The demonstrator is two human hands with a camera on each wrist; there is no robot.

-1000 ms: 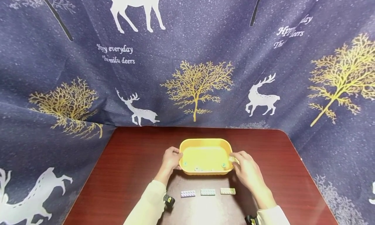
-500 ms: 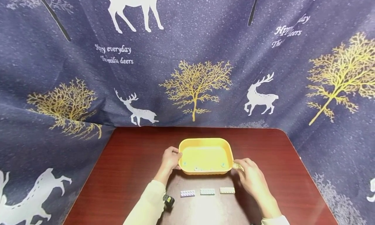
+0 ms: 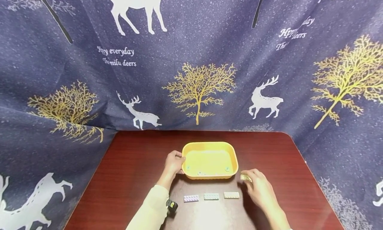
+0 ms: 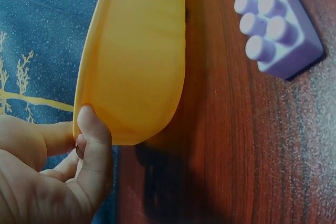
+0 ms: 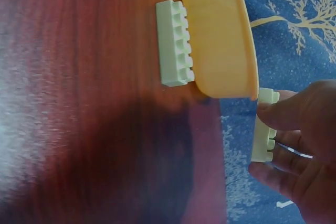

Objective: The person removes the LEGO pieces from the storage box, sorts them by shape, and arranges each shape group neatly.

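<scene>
A yellow plastic basin stands in the middle of the table. My left hand pinches its left rim, the thumb lying along the wall in the left wrist view. Off the basin's right side, my right hand holds a pale yellow-green building block between thumb and fingers, studs facing the palm. In front of the basin lie three long studded blocks in a row: a purple block, a mint-green block and a pale yellow-green block. Inside the basin, small round pieces lie near the front wall.
The red-brown wooden table carries a bright glare patch in front of the blocks. A dark blue cloth with deer and trees hangs behind the table and along its sides. A black wrist camera sits on the left sleeve.
My right hand has moved from the basin's right rim rightward and nearer, carrying the pale yellow-green block clear of the rim. My left hand keeps its hold on the basin.
</scene>
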